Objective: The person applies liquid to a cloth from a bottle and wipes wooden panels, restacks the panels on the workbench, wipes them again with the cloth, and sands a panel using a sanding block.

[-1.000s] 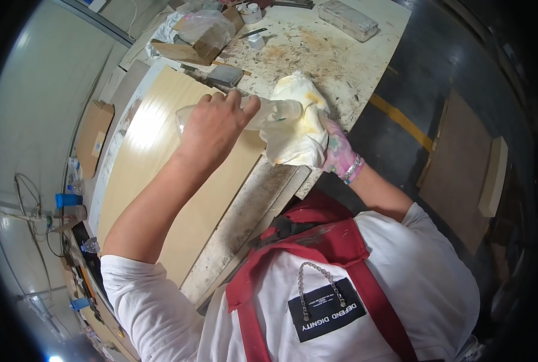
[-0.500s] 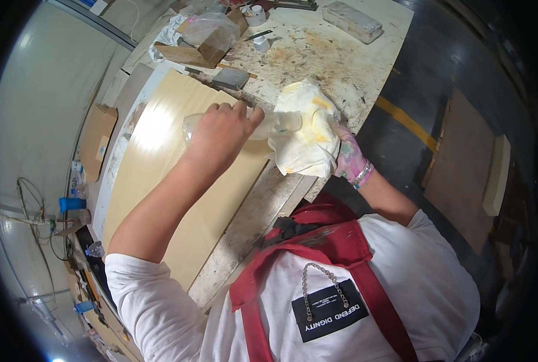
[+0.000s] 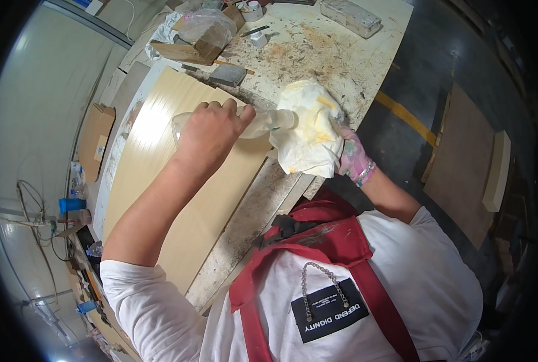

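Observation:
My left hand (image 3: 210,134) grips a clear plastic bottle (image 3: 261,123) lying on its side, its neck pointing right into a white, yellow-stained cloth (image 3: 308,127). My right hand (image 3: 352,158), in a pink glove, holds that bunched cloth against the bottle's mouth. Both hands hover over the right edge of a long, pale wooden panel (image 3: 160,175) that lies on the workbench (image 3: 317,48).
The bench top is dirty with sawdust and stains. A grey block (image 3: 228,74), wood offcuts with a plastic bag (image 3: 205,30) and a long grey brick (image 3: 350,17) lie at the back. Boards (image 3: 462,163) lean on the dark floor at right.
Bottle and cloth have shifted slightly right and stayed pressed together; the bottle's tilt toward the cloth continues, with the camera view drifting a little.

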{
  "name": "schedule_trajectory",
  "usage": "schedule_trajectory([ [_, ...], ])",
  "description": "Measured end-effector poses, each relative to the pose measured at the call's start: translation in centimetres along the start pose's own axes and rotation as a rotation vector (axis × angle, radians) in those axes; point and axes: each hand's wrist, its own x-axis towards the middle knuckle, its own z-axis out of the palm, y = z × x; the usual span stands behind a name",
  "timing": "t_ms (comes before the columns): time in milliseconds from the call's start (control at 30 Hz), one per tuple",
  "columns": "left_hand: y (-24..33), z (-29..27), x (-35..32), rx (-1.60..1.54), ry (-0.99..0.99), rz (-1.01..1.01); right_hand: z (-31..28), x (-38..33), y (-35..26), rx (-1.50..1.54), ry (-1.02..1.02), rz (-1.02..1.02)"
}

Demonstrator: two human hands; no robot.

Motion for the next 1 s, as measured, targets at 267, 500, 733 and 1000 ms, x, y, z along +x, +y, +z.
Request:
schedule_trajectory([
  [267,0.1,-0.6,0.0,0.013,-0.040,0.018,-1.0,0.6,-0.6,0.014,-0.022,0.025],
  [500,-0.1,-1.2,0.8,-0.025,0.027,0.039,-0.9,0.3,-0.4,0.038,-0.022,-0.011],
  [733,0.1,0.1,0.5,-0.035,-0.037,0.047,-2.3,0.6,-1.2,0.017,-0.026,-0.042],
  [1000,0.5,-0.1,1.2,-0.137,-0.019,0.044,-1.8,0.9,-0.6,0.005,-0.005,-0.036],
])
